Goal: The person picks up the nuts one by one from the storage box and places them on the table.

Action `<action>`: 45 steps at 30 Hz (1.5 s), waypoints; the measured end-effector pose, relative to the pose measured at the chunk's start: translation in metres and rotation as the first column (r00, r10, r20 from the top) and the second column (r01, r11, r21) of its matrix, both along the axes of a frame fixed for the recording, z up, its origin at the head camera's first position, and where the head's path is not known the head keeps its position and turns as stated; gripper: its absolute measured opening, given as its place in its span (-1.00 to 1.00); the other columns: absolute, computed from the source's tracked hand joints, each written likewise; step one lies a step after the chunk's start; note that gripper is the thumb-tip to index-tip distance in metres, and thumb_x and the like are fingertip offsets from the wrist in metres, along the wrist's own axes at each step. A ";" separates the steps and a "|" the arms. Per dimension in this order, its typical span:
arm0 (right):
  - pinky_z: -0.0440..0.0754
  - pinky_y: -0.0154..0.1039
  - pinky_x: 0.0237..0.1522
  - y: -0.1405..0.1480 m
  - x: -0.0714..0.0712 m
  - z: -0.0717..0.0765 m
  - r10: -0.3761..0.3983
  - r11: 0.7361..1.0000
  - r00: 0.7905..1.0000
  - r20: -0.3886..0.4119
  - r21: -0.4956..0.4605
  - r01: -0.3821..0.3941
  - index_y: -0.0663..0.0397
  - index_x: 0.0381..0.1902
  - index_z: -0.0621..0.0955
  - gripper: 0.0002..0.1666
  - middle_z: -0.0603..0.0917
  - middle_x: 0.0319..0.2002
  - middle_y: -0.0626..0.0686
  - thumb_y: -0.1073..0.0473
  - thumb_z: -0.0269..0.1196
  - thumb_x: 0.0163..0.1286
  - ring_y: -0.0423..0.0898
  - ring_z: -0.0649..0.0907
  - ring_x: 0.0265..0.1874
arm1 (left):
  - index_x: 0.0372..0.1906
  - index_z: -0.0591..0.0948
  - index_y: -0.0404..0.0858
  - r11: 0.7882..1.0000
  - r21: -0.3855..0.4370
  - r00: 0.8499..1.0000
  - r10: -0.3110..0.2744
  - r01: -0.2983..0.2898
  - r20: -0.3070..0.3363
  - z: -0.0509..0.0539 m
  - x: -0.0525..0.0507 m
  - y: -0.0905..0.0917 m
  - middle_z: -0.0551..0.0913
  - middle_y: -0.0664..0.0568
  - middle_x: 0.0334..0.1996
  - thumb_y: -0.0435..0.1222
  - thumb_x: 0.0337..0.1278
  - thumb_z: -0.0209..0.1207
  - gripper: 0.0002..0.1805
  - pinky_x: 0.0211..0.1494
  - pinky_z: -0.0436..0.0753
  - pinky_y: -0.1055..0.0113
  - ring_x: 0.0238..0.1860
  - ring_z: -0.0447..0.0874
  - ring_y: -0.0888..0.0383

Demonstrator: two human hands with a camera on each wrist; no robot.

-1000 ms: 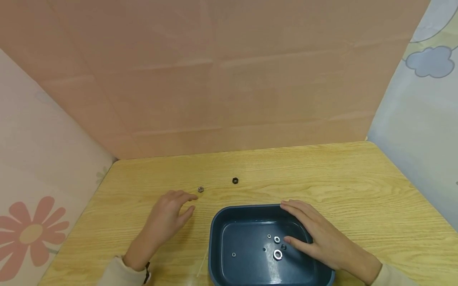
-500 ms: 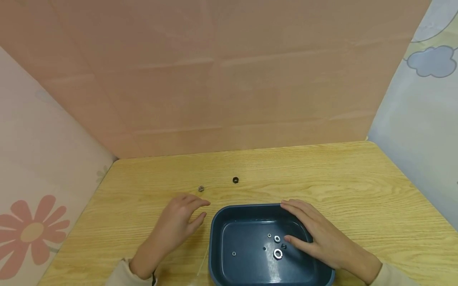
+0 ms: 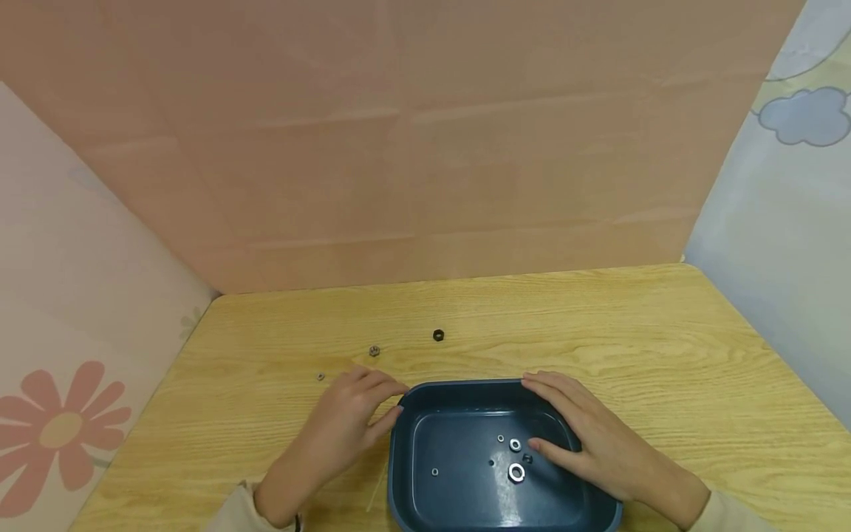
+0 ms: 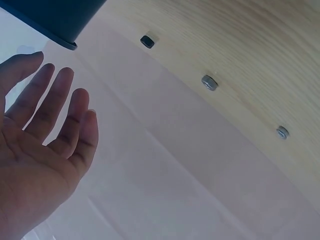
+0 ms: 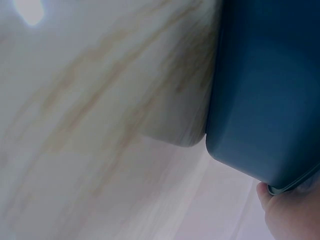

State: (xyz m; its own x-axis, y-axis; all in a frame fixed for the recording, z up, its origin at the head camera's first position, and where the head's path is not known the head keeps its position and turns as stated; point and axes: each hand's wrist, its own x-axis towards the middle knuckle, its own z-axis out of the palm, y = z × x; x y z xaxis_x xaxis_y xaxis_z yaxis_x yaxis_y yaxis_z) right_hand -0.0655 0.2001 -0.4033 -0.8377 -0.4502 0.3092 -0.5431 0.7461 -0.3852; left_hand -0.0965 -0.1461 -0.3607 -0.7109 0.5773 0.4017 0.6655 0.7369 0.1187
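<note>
In the head view a dark blue tray stands on the table with several nuts inside, the biggest a silver nut. My left hand is at its far left corner, fingers extended and holding nothing; contact with the rim cannot be made out. My right hand rests on the right rim, fingers stretched across the far right corner and thumb over the inside. On the table lie a black nut, a silver nut and a small nut; all three also show in the left wrist view.
The wood-grain table ends at a brown paper screen behind. Patterned panels flank it, with a pink flower on the left. A thin pale strand lies left of the tray.
My left hand has moved right and slightly nearer to the person, from beside the silver nut to the tray corner, uncovering the small nut. My right hand and the tray stay put.
</note>
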 end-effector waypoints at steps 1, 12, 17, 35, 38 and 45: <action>-0.06 -0.75 0.31 0.000 0.000 0.000 0.000 1.000 1.000 -0.002 0.000 0.000 -0.17 0.46 0.34 -0.14 0.36 0.40 -0.17 -0.14 0.38 0.26 -0.16 0.39 0.33 | -0.14 0.76 -0.06 1.000 -0.004 1.000 -0.003 0.003 0.007 0.000 0.000 0.001 0.77 0.20 -0.19 -0.23 -0.02 0.46 -0.74 -0.07 0.65 0.28 -0.16 0.63 0.20; -0.08 -0.75 0.31 0.001 -0.001 -0.001 -0.001 1.000 1.000 -0.006 0.005 0.001 -0.17 0.46 0.35 -0.15 0.37 0.40 -0.17 -0.15 0.38 0.26 -0.16 0.39 0.33 | -0.14 0.76 -0.03 0.998 -0.030 0.995 -0.052 0.054 0.087 -0.005 0.006 0.010 0.76 0.22 -0.17 -0.20 0.00 0.45 -0.75 -0.11 0.64 0.33 -0.13 0.60 0.24; -0.12 -0.77 0.31 0.000 -0.001 -0.001 0.006 1.000 1.000 -0.015 -0.001 -0.006 -0.14 0.45 0.36 -0.14 0.37 0.39 -0.16 -0.14 0.39 0.25 -0.15 0.40 0.32 | -0.13 0.76 -0.04 0.995 -0.034 0.989 -0.087 0.092 0.119 -0.008 0.007 0.014 0.75 0.23 -0.17 -0.20 0.03 0.43 -0.76 -0.10 0.62 0.32 -0.11 0.58 0.24; -0.10 -0.76 0.31 0.000 -0.002 -0.001 0.015 1.000 1.000 -0.017 -0.014 -0.015 -0.15 0.45 0.35 -0.15 0.37 0.39 -0.17 -0.13 0.39 0.25 -0.16 0.40 0.32 | -0.09 0.75 -0.04 0.970 -0.108 0.970 -0.201 0.216 0.135 -0.018 0.011 0.021 0.74 0.25 -0.14 -0.19 0.04 0.43 -0.73 0.09 0.55 0.22 -0.02 0.61 0.23; -0.11 -0.76 0.31 0.000 -0.002 -0.002 0.013 1.000 1.000 -0.016 -0.011 -0.013 -0.15 0.45 0.35 -0.15 0.37 0.39 -0.16 -0.14 0.39 0.25 -0.16 0.40 0.31 | -0.10 0.75 -0.01 0.969 -0.123 0.971 -0.195 0.213 0.139 -0.019 0.013 0.022 0.74 0.28 -0.16 -0.18 0.05 0.42 -0.74 0.15 0.52 0.19 -0.02 0.62 0.24; -0.08 -0.76 0.30 0.000 -0.002 -0.001 0.002 1.000 1.000 -0.012 -0.004 -0.002 -0.15 0.45 0.35 -0.14 0.37 0.39 -0.17 -0.15 0.39 0.25 -0.16 0.40 0.31 | -0.15 0.77 0.00 0.958 -0.135 0.962 -0.232 0.252 0.147 -0.019 0.013 0.026 0.75 0.29 -0.20 -0.17 0.05 0.42 -0.78 0.18 0.50 0.26 -0.07 0.63 0.28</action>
